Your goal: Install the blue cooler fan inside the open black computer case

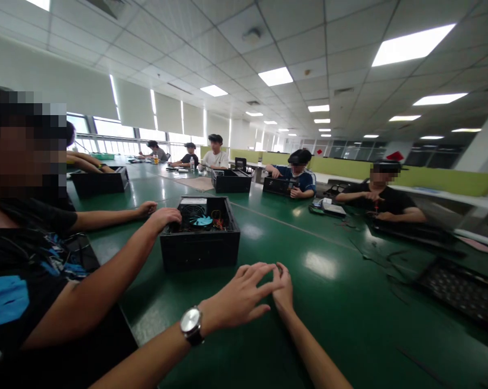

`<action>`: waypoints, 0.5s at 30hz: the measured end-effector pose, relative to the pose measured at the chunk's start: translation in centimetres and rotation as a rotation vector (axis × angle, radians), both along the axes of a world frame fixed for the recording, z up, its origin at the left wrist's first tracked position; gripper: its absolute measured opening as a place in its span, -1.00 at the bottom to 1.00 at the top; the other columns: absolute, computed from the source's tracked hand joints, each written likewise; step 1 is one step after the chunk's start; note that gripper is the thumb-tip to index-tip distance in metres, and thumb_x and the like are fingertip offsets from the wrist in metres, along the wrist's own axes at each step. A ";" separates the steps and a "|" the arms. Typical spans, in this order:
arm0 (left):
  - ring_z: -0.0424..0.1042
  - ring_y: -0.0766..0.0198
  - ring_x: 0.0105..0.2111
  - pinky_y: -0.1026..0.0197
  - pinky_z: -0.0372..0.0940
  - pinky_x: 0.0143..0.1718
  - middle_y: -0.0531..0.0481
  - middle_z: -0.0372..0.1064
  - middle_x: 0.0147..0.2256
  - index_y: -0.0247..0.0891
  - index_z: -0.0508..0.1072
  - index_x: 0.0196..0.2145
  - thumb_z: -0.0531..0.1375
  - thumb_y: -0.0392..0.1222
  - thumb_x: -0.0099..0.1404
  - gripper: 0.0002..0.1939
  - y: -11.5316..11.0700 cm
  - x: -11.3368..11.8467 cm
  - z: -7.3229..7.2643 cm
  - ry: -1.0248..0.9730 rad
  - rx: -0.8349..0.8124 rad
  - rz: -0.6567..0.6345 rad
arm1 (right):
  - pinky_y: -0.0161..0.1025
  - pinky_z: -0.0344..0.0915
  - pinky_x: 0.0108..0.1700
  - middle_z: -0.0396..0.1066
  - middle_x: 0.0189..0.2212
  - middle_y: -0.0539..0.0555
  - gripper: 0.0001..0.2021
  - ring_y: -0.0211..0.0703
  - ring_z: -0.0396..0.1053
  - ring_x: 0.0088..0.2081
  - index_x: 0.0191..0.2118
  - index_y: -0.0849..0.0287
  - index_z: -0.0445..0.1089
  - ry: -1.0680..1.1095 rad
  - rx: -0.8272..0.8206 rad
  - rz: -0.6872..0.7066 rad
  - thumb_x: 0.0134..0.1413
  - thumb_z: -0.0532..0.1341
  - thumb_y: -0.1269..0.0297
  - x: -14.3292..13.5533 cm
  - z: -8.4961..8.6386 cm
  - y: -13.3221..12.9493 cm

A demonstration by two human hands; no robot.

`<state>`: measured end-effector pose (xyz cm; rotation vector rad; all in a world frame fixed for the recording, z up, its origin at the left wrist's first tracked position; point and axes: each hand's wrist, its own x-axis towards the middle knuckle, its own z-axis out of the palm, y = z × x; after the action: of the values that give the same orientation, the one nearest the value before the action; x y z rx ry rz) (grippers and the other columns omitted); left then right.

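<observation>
Over the green table (268,232), my left hand (241,297), with a silver-faced watch on its wrist, has its fingers stretched and its thumb apart. Its fingertips meet my right hand (283,289), whose fingers are curled; anything small inside them is too hidden to name. Just beyond my hands stands an open black computer case (201,254). A fan with light-blue blades (201,220) and coloured wires show inside it. The hand of a person on the left (165,219) rests on the case's left edge.
Other people work around the table with more black cases (231,182). On the right lie a dark perforated panel (462,289) and loose black cables (389,265). A small stack of parts (328,208) sits farther back.
</observation>
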<state>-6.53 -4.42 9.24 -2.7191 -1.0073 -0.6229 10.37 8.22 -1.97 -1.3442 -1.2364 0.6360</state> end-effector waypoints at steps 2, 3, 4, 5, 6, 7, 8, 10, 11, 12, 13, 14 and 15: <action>0.04 -0.04 0.34 -0.12 0.12 0.26 -0.14 0.00 0.37 -0.05 0.11 0.35 0.20 -0.07 0.40 -0.36 2.2 1.7 -1.5 -0.015 -0.034 -0.073 | 0.07 0.20 0.20 0.40 0.02 0.28 -0.46 0.13 0.36 0.09 0.09 0.28 0.38 -0.046 0.019 0.039 0.21 0.10 -0.07 3.8 -0.1 -3.0; 0.06 -0.02 0.33 -0.10 0.12 0.26 -0.13 0.04 0.36 -0.07 0.14 0.33 0.19 -0.06 0.41 -0.41 3.4 2.4 -2.3 -0.027 -0.043 -0.098 | 0.06 0.18 0.22 0.40 0.03 0.28 -0.43 0.15 0.34 0.11 0.09 0.26 0.38 -0.072 0.029 0.060 0.18 0.09 -0.11 5.6 -0.2 -4.5; 0.08 0.00 0.31 -0.09 0.12 0.25 -0.13 0.07 0.34 -0.10 0.18 0.30 0.17 -0.06 0.42 -0.45 4.6 3.1 -3.1 -0.043 -0.048 -0.115 | 0.06 0.17 0.23 0.39 0.05 0.26 -0.41 0.15 0.33 0.13 0.10 0.22 0.39 -0.102 0.035 0.082 0.16 0.09 -0.14 7.4 -0.3 -6.1; 0.11 0.02 0.30 -0.07 0.12 0.25 -0.13 0.11 0.32 -0.12 0.21 0.28 0.16 -0.08 0.43 -0.49 5.7 3.8 -3.9 -0.065 -0.050 -0.123 | 0.05 0.15 0.24 0.38 0.08 0.23 -0.40 0.15 0.30 0.16 0.13 0.19 0.38 -0.136 0.036 0.104 0.17 0.08 -0.16 9.1 -0.5 -7.6; 0.13 0.03 0.28 -0.05 0.13 0.24 -0.12 0.15 0.29 -0.13 0.24 0.25 0.15 -0.09 0.43 -0.53 6.7 4.4 -4.7 -0.090 -0.052 -0.123 | 0.05 0.14 0.25 0.36 0.11 0.21 -0.40 0.13 0.28 0.18 0.16 0.15 0.36 -0.168 0.030 0.120 0.19 0.06 -0.17 10.8 -0.8 -9.1; 0.15 0.06 0.27 -0.04 0.13 0.24 -0.12 0.19 0.27 -0.14 0.26 0.23 0.14 -0.12 0.44 -0.56 7.6 5.0 -5.5 -0.122 -0.055 -0.112 | 0.03 0.14 0.25 0.33 0.15 0.19 -0.41 0.12 0.26 0.21 0.20 0.11 0.33 -0.197 0.019 0.133 0.22 0.04 -0.17 12.3 -1.2 -10.4; 0.18 0.07 0.24 -0.02 0.14 0.23 -0.12 0.23 0.24 -0.16 0.28 0.21 0.13 -0.14 0.44 -0.59 8.2 5.4 -6.3 -0.154 -0.061 -0.098 | 0.01 0.15 0.25 0.30 0.20 0.17 -0.41 0.10 0.24 0.23 0.23 0.09 0.31 -0.221 0.008 0.144 0.26 0.02 -0.16 13.6 -1.7 -11.5; 0.21 0.09 0.21 0.00 0.16 0.20 -0.12 0.28 0.19 -0.17 0.32 0.17 0.11 -0.19 0.44 -0.64 9.0 5.9 -7.7 -0.202 -0.075 -0.070 | -0.06 0.19 0.24 0.25 0.25 0.14 -0.44 0.08 0.25 0.24 0.26 0.05 0.29 -0.237 -0.003 0.142 0.30 0.01 -0.13 15.6 -2.8 -13.1; 0.22 0.10 0.20 0.00 0.17 0.19 -0.12 0.30 0.17 -0.18 0.33 0.15 0.11 -0.22 0.43 -0.65 9.1 6.0 -8.2 -0.215 -0.080 -0.062 | -0.08 0.20 0.23 0.24 0.27 0.13 -0.45 0.07 0.25 0.24 0.26 0.04 0.29 -0.231 0.000 0.132 0.31 0.00 -0.11 16.2 -3.2 -13.6; 0.22 0.10 0.20 0.01 0.17 0.18 -0.12 0.31 0.15 -0.18 0.34 0.14 0.10 -0.24 0.43 -0.66 9.1 6.0 -8.6 -0.220 -0.080 -0.061 | -0.10 0.20 0.24 0.22 0.30 0.12 -0.46 0.07 0.25 0.25 0.27 0.04 0.29 -0.219 0.007 0.122 0.32 -0.01 -0.10 16.5 -3.5 -14.0; 0.22 0.10 0.20 0.01 0.17 0.18 -0.12 0.32 0.14 -0.19 0.35 0.12 0.10 -0.26 0.42 -0.67 8.9 5.9 -8.8 -0.217 -0.077 -0.068 | -0.10 0.18 0.26 0.19 0.32 0.10 -0.45 0.07 0.22 0.27 0.28 0.03 0.28 -0.206 0.007 0.125 0.33 -0.01 -0.10 16.6 -3.6 -14.1; 0.22 0.11 0.19 0.02 0.16 0.19 -0.12 0.33 0.13 -0.19 0.36 0.11 0.10 -0.27 0.42 -0.68 8.7 5.8 -8.9 -0.212 -0.075 -0.077 | -0.08 0.15 0.29 0.17 0.33 0.09 -0.44 0.08 0.18 0.30 0.29 0.02 0.27 -0.190 -0.003 0.136 0.32 0.00 -0.11 16.5 -3.6 -14.1; 0.23 0.12 0.19 0.03 0.16 0.19 -0.12 0.33 0.12 -0.20 0.37 0.10 0.10 -0.26 0.42 -0.69 8.4 5.6 -8.9 -0.206 -0.077 -0.085 | -0.05 0.10 0.32 0.15 0.35 0.09 -0.42 0.10 0.14 0.32 0.30 0.01 0.26 -0.171 -0.021 0.152 0.31 0.00 -0.14 16.2 -3.4 -14.1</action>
<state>-0.92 3.97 0.34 -2.8227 -0.9815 -0.9134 26.61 -5.85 -5.40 -1.3527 -1.4845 0.6518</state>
